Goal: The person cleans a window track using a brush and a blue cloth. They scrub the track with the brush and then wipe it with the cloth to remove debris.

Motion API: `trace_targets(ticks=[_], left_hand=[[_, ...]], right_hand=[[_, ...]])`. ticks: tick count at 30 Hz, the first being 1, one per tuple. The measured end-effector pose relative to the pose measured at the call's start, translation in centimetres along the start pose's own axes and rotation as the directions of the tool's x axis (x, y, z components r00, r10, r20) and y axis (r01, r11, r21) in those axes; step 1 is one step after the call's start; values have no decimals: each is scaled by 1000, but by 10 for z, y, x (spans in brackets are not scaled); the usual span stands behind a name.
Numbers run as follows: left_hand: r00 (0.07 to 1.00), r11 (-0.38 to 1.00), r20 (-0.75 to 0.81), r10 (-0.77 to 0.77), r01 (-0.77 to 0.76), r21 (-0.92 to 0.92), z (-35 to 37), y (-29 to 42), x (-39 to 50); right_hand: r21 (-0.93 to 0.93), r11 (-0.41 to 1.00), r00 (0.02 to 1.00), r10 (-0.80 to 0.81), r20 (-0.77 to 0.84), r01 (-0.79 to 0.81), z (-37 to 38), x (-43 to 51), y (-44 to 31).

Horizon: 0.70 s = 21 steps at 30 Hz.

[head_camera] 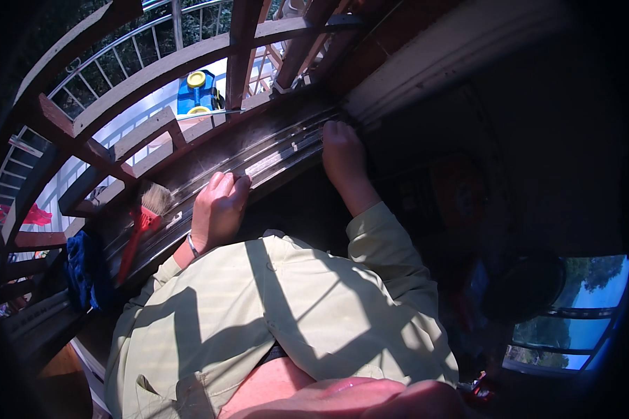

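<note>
A metal sliding-window track (272, 160) runs along the sill in front of me. My left hand (219, 209) rests at the track's near edge, fingers curled; whether something lies inside them cannot be seen. Farther right, my right hand (343, 152) is bent into a fist at the track's far end, its fingertips hidden. A brush with pale bristles and a red handle (145, 220) lies across the track, left of my left hand. Beyond it a dark blue cloth (85, 269) hangs over the sill.
A brown lattice window grille (162, 68) stands just beyond the track. Through it show a blue and yellow plastic object (196, 94), a white railing (136, 47) and a pink cloth (35, 214). A pale wall edge (424, 57) borders the right end; the room behind is dark.
</note>
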<state>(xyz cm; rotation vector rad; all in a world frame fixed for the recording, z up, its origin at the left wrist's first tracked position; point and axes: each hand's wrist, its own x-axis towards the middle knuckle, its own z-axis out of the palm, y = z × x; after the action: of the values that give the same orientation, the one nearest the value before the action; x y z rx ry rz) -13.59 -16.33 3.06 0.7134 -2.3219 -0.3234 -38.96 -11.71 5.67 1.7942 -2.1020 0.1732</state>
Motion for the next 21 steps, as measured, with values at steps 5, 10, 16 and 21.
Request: trace_targets(ticks=[5,10,16,21], left_hand=[[1000,1000,13,8,-8,-22,0,-3,-1],[1000,999,0,4,-4,-46,1,-3,-3],[1000,999,-5,-1,1,-50,4,-3,-3],[1000,998,1,-5,5,-63,3,-4,-3]], right_hand=[[182,944,961,275,28,-276,-30,-49,17],[258,622,673,693,257,-739,-39,-65,45],[362,906,961,265,-78,-220,-30,-39,17],[291,956,996,64,-57,-45,-2,-11,5]])
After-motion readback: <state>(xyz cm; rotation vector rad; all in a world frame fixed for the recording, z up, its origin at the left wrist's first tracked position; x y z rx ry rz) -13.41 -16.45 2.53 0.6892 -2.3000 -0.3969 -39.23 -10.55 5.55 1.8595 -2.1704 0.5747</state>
